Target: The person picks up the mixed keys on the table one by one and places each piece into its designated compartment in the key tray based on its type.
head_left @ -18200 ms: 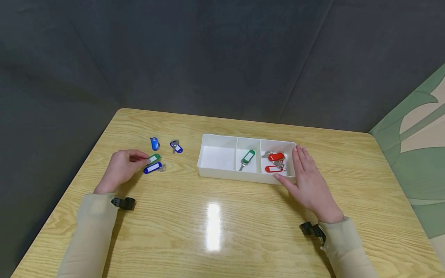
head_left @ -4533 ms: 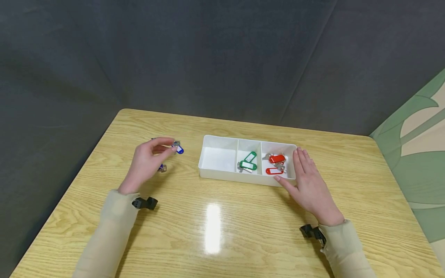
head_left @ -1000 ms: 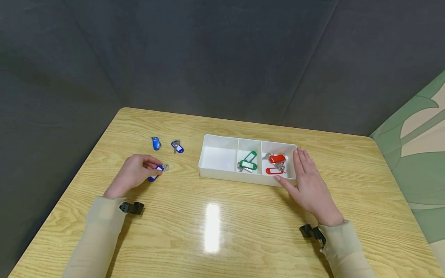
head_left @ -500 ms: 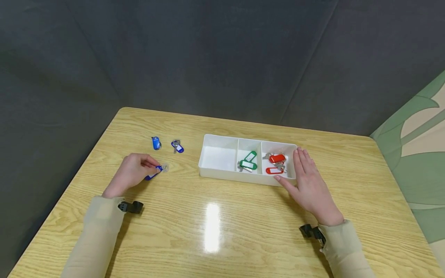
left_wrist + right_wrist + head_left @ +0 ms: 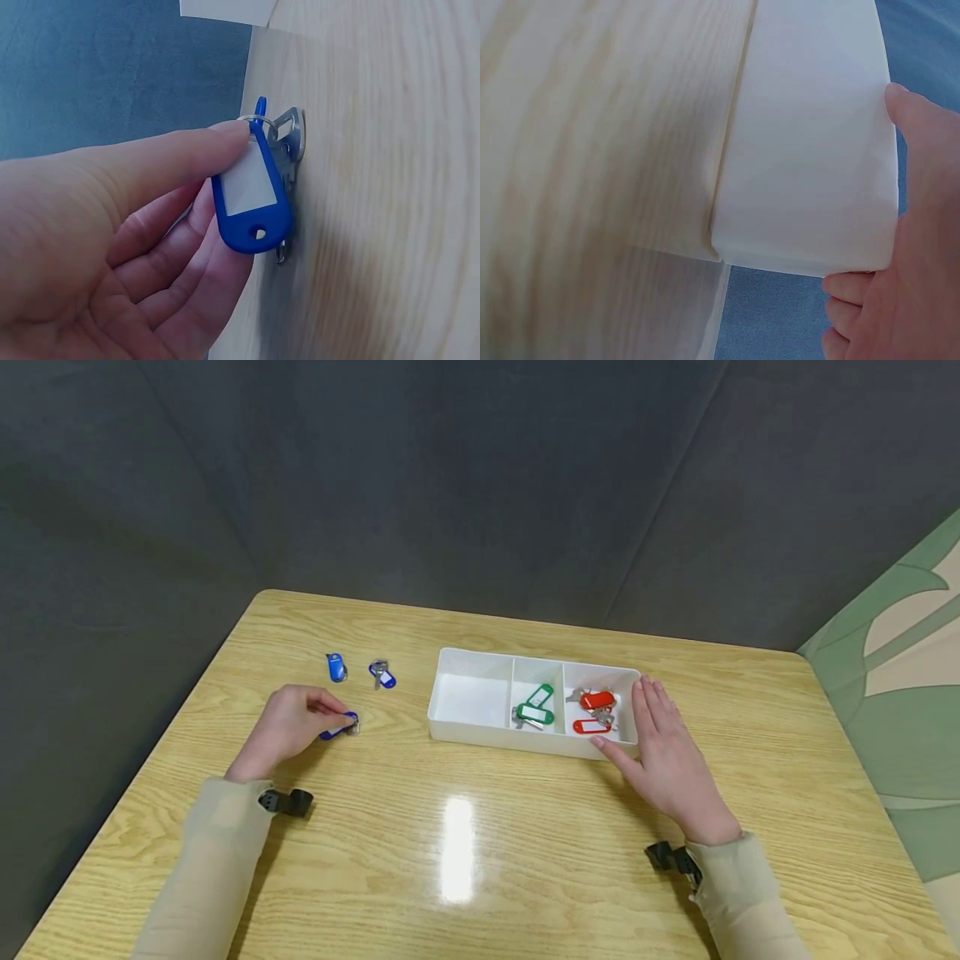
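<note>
My left hand (image 5: 294,727) pinches a blue key tag (image 5: 253,214) between thumb and fingers, at the left of the table. A metal key (image 5: 291,142) hangs from the tag's ring, close to the wood. Farther back lie another blue key tag (image 5: 386,678) with a key and a lighter blue key tag (image 5: 336,667). My right hand (image 5: 678,764) rests against the right end of a white three-part box (image 5: 480,734), fingers straight along the end wall and thumb at the front rim. Green key tags (image 5: 536,714) lie in the middle compartment, red key tags (image 5: 597,700) in the right one.
The box's left compartment (image 5: 472,700) shows a bare white floor. Wood-grain table (image 5: 375,860) surface surrounds the box, with a bright light reflection in front. A dark curtain (image 5: 450,485) hangs behind the far table edge.
Since 18.2 s ago, the green tag from my left hand has joined the other in the middle compartment. My left hand has since moved from the far tags to the near blue one and turned it slightly.
</note>
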The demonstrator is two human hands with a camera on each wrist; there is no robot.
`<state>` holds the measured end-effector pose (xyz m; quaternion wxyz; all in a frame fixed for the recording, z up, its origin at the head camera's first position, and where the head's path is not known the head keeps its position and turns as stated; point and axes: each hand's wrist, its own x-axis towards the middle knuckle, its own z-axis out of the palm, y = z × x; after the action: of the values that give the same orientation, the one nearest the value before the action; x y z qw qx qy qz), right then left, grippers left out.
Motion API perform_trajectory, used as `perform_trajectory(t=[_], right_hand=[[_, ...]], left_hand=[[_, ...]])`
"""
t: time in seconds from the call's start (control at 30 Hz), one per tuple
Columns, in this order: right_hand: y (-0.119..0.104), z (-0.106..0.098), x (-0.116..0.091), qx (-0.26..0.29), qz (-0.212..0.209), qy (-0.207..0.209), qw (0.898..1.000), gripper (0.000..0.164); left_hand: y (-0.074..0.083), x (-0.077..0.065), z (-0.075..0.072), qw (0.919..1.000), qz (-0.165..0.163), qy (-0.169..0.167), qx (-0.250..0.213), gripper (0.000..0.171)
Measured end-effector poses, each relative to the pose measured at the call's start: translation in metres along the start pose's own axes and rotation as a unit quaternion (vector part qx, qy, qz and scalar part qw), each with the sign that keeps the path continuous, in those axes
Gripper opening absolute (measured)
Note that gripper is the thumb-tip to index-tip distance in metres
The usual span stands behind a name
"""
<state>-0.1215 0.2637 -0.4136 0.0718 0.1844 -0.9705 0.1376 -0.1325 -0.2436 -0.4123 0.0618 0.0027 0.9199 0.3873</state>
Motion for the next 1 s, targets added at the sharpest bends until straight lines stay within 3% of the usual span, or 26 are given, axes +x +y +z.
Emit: perform_trajectory(t=[0.57, 1.0], right_hand=[[0.000, 0.000, 0.000, 0.007, -0.005, 0.006, 1.000, 0.099], [0.000, -0.001, 0.000, 0.011, -0.002, 0.004, 1.000, 0.099]], left_hand=[[0.009, 0.006, 0.002, 0.9996, 0.018, 0.021, 0.002, 0.017], [0.015, 0.010, 0.003, 0.9995, 0.009, 0.024, -0.018, 0.023]])
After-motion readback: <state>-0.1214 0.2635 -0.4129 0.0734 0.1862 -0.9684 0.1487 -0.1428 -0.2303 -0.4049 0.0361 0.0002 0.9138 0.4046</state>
